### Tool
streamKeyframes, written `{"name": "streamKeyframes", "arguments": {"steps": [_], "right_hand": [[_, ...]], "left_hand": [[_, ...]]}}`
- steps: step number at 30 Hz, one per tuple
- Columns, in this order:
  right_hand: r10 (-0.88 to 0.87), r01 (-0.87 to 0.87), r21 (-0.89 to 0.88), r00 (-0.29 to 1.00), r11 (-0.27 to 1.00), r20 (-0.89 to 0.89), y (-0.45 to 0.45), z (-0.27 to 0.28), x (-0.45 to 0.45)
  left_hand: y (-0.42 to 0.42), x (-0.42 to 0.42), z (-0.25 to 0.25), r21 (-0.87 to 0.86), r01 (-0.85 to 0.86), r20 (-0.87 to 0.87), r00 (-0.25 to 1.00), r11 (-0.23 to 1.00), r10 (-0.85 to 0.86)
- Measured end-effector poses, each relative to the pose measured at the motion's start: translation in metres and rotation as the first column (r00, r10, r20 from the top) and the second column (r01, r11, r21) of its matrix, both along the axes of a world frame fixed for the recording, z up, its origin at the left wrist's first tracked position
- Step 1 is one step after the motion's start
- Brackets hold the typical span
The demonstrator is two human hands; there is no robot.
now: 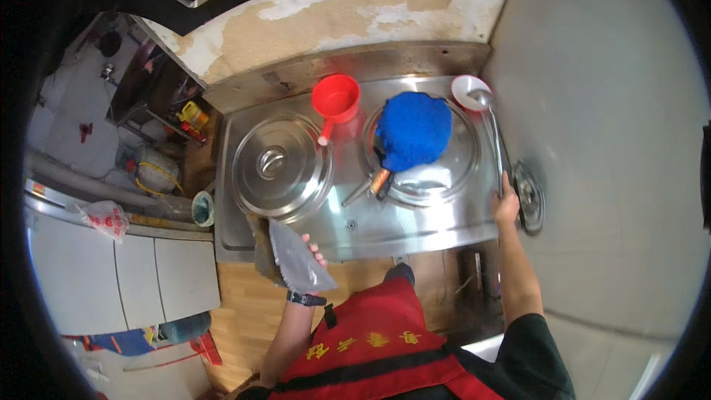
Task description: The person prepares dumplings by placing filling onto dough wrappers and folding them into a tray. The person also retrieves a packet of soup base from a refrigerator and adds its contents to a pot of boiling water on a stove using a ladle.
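Observation:
My left hand (314, 250) grips a grey plastic pouch (300, 261) just in front of the counter's near edge. A brown flat piece (268, 250), whose kind I cannot tell, shows along the pouch's left side. The pouch hides most of my palm. At the counter's right end, my right hand (505, 205) is closed around the handle of a long metal ladle (496, 141). The ladle's head lies over a small white bowl with a red rim (462, 89), in the back right corner. Whether ladle and bowl touch I cannot tell.
A large lidded steel pot (255, 189) sits in the left of the steel counter (333, 239). Behind stands a red plastic dipper (336, 97). A blue cloth (416, 130) covers part of another round lid (464, 161), beside tool handles (380, 180). A metal lid (529, 197) leans at the right wall.

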State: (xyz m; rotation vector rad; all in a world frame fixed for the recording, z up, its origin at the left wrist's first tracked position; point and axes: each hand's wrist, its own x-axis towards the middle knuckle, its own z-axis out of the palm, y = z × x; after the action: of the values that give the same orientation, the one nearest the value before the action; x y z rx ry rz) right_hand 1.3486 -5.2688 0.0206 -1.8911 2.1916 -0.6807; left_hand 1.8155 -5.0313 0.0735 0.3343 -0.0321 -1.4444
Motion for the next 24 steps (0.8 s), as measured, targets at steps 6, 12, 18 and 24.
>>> {"name": "streamKeyframes", "arguments": {"steps": [6,12,18,24], "right_hand": [[0.023,-0.053,0.132,0.975,0.99,0.221,-0.035,-0.066,-0.017],[0.077,-0.067,0.155,0.995,0.986,-0.058,-0.058,-0.091,-0.021],[0.4,-0.376,-0.134,0.864,0.917,0.306,-0.033,-0.037,0.056],[0.551,-0.867,-0.196,0.104,0.458,0.828,0.114,0.122,0.344]], "left_hand": [[-0.028,-0.01,0.02,0.013,-0.13,0.104,0.986,0.991,0.128],[-0.067,-0.01,0.051,0.276,-0.303,-0.02,0.947,0.912,0.321],[-0.068,0.013,0.089,0.32,-0.532,-0.04,0.819,0.784,0.572],[0.0,0.06,0.084,0.133,-0.612,0.009,0.787,0.78,0.616]]}}
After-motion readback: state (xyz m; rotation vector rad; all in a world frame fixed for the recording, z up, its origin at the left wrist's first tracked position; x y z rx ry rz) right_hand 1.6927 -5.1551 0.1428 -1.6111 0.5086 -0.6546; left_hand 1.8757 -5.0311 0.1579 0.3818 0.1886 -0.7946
